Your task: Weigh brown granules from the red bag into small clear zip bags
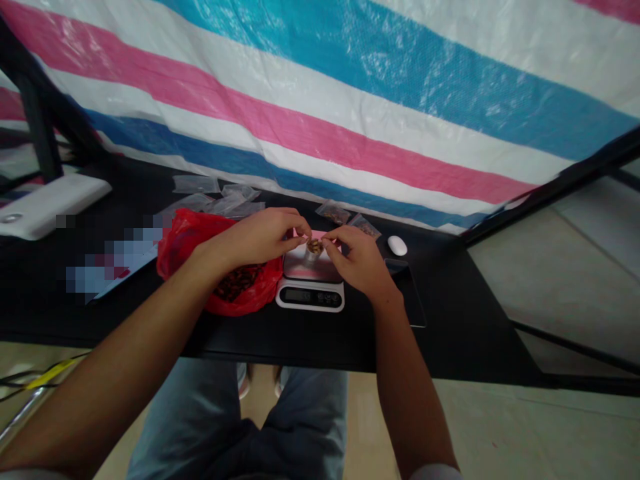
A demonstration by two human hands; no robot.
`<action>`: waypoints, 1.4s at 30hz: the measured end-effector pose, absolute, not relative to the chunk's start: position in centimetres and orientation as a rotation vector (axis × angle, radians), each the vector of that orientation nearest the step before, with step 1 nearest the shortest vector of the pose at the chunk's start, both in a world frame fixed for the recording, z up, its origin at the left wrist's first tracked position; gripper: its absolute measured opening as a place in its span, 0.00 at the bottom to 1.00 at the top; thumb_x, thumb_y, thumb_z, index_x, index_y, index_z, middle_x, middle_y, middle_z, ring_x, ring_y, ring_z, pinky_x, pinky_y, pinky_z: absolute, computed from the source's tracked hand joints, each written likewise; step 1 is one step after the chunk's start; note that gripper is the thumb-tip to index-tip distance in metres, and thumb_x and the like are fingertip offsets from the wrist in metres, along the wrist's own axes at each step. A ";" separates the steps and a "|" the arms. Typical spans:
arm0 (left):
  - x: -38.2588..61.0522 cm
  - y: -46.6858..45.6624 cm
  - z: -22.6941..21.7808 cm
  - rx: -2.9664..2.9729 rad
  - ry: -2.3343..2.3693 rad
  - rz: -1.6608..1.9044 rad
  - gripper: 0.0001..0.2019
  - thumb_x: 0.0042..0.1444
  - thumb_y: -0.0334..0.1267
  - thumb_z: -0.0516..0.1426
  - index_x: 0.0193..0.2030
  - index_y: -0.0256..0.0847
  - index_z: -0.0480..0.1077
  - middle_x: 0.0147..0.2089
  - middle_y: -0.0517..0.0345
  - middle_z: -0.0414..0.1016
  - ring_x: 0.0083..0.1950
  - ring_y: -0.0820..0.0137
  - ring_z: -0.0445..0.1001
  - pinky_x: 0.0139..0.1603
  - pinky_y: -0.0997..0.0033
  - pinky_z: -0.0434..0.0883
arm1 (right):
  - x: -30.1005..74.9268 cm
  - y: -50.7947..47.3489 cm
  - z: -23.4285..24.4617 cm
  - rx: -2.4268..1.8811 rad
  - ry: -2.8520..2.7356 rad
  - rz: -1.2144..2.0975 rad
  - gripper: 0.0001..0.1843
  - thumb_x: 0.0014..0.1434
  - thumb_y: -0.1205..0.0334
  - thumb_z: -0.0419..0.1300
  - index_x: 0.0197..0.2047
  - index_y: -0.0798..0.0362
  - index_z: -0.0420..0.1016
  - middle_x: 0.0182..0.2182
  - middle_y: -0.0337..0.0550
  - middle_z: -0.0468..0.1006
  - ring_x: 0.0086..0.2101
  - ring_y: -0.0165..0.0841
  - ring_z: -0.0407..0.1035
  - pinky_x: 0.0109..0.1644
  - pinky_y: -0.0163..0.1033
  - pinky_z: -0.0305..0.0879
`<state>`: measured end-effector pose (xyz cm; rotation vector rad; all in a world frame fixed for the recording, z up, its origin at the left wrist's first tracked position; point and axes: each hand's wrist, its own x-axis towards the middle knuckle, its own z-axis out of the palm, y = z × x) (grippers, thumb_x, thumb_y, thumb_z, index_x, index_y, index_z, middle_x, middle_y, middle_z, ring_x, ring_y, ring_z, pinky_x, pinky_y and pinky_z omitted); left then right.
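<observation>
My left hand (pixel 255 237) and my right hand (pixel 355 261) meet above a white digital kitchen scale (pixel 310 295). Between their fingertips is a small transparent packet of brown pieces (pixel 315 247), just over the scale's platform. The fingers partly hide it, so its exact shape is hard to make out. A pink sheet (pixel 320 234) lies at the back of the platform. Left of the scale, next to my left wrist, a red plastic bag (pixel 240 297) holds dark dried pieces.
Several small transparent bags (pixel 220 201) lie behind my hands on the black table (pixel 440 320). To the right are a white mouse (pixel 397 245) and a dark mouse pad (pixel 405 293). A white flat device (pixel 47 207) sits far left. A striped tarp (pixel 320 113) hangs behind.
</observation>
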<state>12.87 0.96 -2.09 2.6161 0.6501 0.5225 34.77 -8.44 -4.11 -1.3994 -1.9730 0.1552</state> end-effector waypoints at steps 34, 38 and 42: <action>13.1 2.4 -1.0 2.723 0.756 0.434 0.20 0.69 0.35 0.48 0.57 0.37 0.79 0.56 0.49 0.81 0.57 0.62 0.79 0.61 0.65 0.71 | 34.8 -8.5 -4.0 -1.412 -1.944 0.143 0.08 0.69 0.63 0.60 0.39 0.52 0.81 0.36 0.46 0.84 0.39 0.38 0.76 0.46 0.44 0.69; 10.8 3.3 -2.4 2.755 0.904 0.167 0.20 0.67 0.38 0.50 0.56 0.38 0.79 0.55 0.48 0.83 0.54 0.60 0.80 0.58 0.62 0.74 | 34.8 -8.5 -3.9 -1.421 -1.943 0.147 0.08 0.69 0.63 0.60 0.39 0.52 0.80 0.37 0.46 0.84 0.40 0.39 0.77 0.47 0.44 0.69; 8.2 3.5 -4.0 2.714 0.906 0.031 0.18 0.66 0.40 0.52 0.55 0.38 0.79 0.54 0.48 0.84 0.51 0.61 0.81 0.56 0.64 0.75 | 34.8 -8.5 -3.9 -1.421 -1.953 0.150 0.09 0.70 0.62 0.60 0.39 0.51 0.81 0.39 0.47 0.85 0.41 0.40 0.77 0.49 0.46 0.70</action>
